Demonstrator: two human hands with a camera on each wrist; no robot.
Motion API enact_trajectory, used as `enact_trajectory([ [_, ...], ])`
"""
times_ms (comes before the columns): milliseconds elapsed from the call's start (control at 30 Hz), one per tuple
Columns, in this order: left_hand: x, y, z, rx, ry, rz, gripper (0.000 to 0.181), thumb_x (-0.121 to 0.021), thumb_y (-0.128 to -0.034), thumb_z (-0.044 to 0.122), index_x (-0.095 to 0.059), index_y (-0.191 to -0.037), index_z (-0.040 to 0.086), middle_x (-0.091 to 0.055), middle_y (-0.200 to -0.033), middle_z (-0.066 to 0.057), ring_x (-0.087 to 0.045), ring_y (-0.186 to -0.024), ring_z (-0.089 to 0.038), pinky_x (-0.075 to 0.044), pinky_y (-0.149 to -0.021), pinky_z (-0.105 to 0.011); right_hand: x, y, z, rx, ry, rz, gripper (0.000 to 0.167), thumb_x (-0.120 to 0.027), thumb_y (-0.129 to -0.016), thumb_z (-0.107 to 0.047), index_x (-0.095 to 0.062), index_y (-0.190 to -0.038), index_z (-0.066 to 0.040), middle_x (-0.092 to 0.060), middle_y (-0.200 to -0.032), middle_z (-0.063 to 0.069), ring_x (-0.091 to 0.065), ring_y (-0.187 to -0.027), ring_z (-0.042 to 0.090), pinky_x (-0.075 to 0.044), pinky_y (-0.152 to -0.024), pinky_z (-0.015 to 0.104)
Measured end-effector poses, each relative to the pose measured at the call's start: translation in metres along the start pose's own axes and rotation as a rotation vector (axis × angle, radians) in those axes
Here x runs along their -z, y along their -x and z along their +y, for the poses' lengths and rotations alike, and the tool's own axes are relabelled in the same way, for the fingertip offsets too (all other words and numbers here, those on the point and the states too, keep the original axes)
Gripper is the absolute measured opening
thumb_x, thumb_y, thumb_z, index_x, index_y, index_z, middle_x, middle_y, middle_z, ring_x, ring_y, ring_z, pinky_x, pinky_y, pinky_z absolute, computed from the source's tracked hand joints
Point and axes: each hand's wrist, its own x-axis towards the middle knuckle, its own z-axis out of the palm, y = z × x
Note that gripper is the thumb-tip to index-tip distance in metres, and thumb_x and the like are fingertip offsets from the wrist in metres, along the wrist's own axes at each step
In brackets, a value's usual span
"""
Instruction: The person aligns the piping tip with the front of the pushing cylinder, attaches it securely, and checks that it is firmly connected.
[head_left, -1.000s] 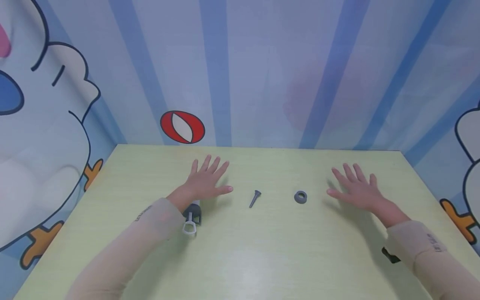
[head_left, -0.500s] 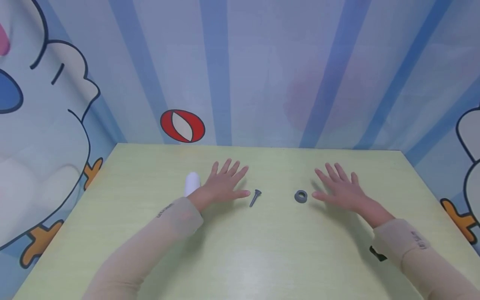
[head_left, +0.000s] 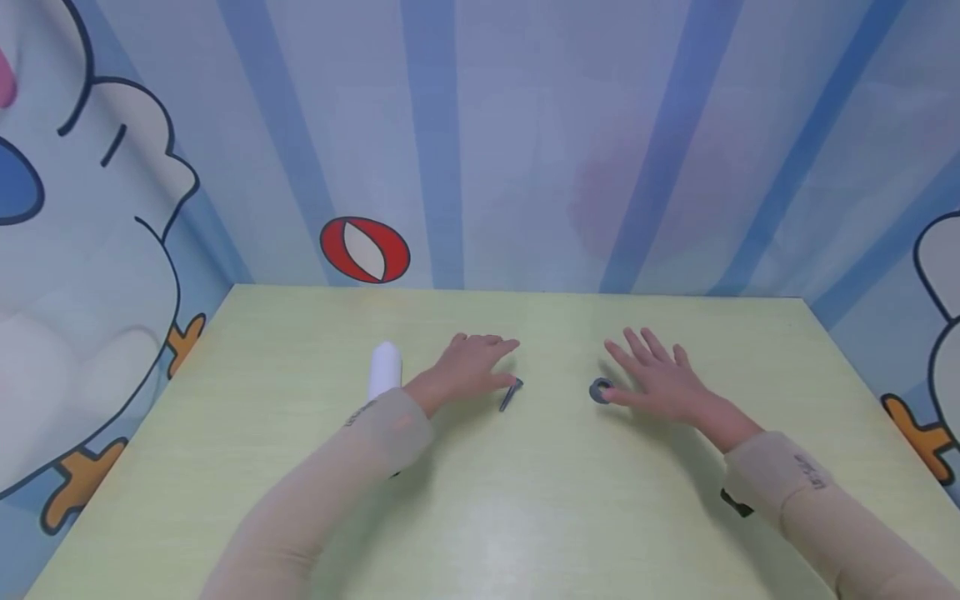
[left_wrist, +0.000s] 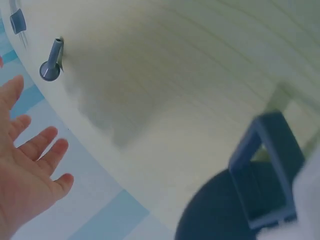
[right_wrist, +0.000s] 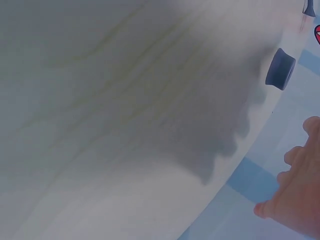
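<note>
My left hand (head_left: 472, 367) hovers at the left of a small grey screw-shaped piece (head_left: 509, 397), its thumb tip overlapping the flared head in the head view. In the left wrist view the fingers (left_wrist: 45, 150) are spread and loosely bent, with nothing in them, and the piece (left_wrist: 52, 61) lies apart from them on the table. My right hand (head_left: 660, 385) is spread above the table beside a grey ring (head_left: 597, 389), its thumb covering part of it from above. The right wrist view shows the ring (right_wrist: 281, 69) apart from the right hand (right_wrist: 300, 192).
A white rounded cylinder (head_left: 385, 371) lies behind the left wrist, its near part hidden by the sleeve. Its dark end with a frame-like bracket (left_wrist: 270, 170) looms close in the left wrist view. The pale table (head_left: 555, 500) ends at a striped backdrop (head_left: 525, 167).
My left hand has moved right to the screw-shaped piece, its fingers bending, uncovering the white cylinder's far end. The right hand has moved left to the ring.
</note>
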Motion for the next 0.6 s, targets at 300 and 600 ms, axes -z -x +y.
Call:
enact_trajectory([
  [300, -0.007, -0.013, 0.005, 0.051, 0.202, -0.063, 0.040, -0.056, -0.0855, 0.029, -0.052, -0.123, 0.017, -0.057, -0.116, -0.004, -0.052, -0.107, -0.017, -0.041, -0.090, -0.033, -0.010, -0.007, -0.003, 0.042, 0.001, 0.009, 0.083, -0.042, -0.079, -0.064, -0.016, -0.142, -0.018, -0.007, -0.147, 0.019, -0.006, -0.133, 0.040, -0.012, -0.096, 0.067],
  [600, -0.013, -0.018, 0.004, 0.048, 0.276, -0.065, 0.028, -0.055, -0.0867, 0.024, -0.059, -0.114, 0.016, -0.061, -0.109, -0.002, -0.055, -0.097, -0.015, -0.042, -0.085, -0.030, -0.011, -0.009, -0.005, 0.097, -0.014, 0.047, 0.083, -0.051, -0.077, -0.060, -0.024, -0.141, -0.014, -0.018, -0.144, 0.023, -0.029, -0.124, 0.044, -0.029, -0.092, 0.060],
])
